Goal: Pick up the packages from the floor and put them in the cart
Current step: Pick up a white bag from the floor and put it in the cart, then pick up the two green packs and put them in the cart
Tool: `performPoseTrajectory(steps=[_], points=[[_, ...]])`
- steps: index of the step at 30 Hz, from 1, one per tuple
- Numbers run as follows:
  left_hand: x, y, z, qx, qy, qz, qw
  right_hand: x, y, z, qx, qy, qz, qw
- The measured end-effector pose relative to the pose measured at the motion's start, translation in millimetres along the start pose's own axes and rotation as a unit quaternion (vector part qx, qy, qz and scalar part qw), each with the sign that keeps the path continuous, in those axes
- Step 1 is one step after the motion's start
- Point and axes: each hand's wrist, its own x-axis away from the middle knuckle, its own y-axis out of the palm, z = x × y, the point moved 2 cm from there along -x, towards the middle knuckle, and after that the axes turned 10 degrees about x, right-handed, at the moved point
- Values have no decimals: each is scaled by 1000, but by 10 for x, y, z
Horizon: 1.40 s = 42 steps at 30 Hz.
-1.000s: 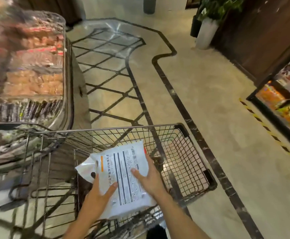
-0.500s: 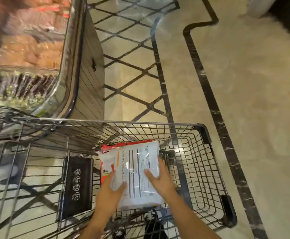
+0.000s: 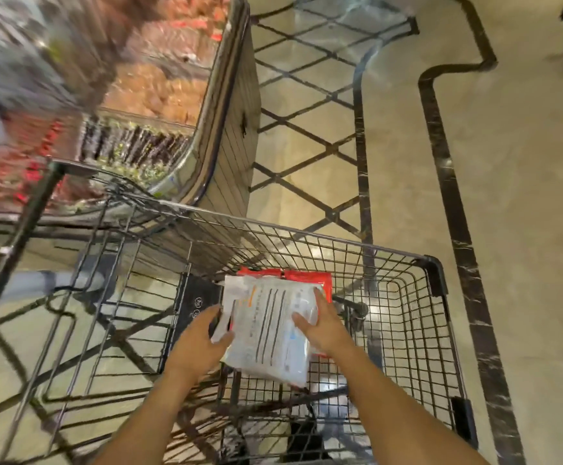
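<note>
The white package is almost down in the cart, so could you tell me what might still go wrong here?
1. The white package sits over the red package, slightly askew; once released it may slide off.
2. Both the left hand and right hand are low inside the cart; fingers could catch the wire on withdrawal.

White package in cart: dark printed lines, orange mark, too blurred to read. Black plate at cart's near-left: illegible symbols.
</note>
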Motion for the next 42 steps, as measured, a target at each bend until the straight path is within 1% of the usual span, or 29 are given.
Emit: performPoseTrajectory(steps=[2,4,6,8,10,12,16,17,20,21,23,26,29,31,34,36,39,42], points=[[173,-368,59,-49,19,52,997,155,-110,-356,100,-25,-2,995],[394,-784,86,-116,35,107,987,276,-172,-759,186,-73,16,980],[638,-1215,18,-190,50,167,966,401,-181,-1214,247,-110,37,962],[923,-1643,-106,-233,31,224,946,533,-160,-1708,304,-142,57,940],[1257,-2097,-266,-251,9,275,928,721,-101,-2278,345,-183,78,917],[1661,-2551,-428,-253,9,328,910,997,9,-2878,371,-239,97,892],[2578,-3391,-960,-234,-14,423,875,1728,426,-4053,426,-353,135,822],[2812,-3567,-1130,-223,-13,453,863,1924,573,-4312,434,-381,150,802],[3423,-4054,-1757,-205,6,546,812,2494,1140,-5019,440,-455,183,752],[3610,-4193,-1969,-200,-4,560,804,2661,1359,-5227,441,-476,189,737],[4022,-4403,-2329,-191,-35,567,801,2983,1841,-5606,445,-509,193,711],[4605,-4626,-2930,-156,-108,581,791,3383,2625,-6093,454,-552,187,674],[5131,-4781,-3555,-135,-138,615,764,3739,3377,-6465,443,-597,177,645],[5413,-4858,-3916,-132,-175,617,756,3972,3803,-6680,447,-612,164,631],[5707,-4976,-4420,-107,-206,633,739,4210,4357,-6984,444,-630,144,621],[5811,-5078,-4776,-102,-224,638,729,4233,4709,-7165,434,-650,146,607],[5862,-5280,-5214,-100,-248,634,725,4127,5233,-7449,429,-675,155,580],[5833,-5603,-5517,-96,-253,646,714,4001,5780,-7862,404,-691,128,585]])
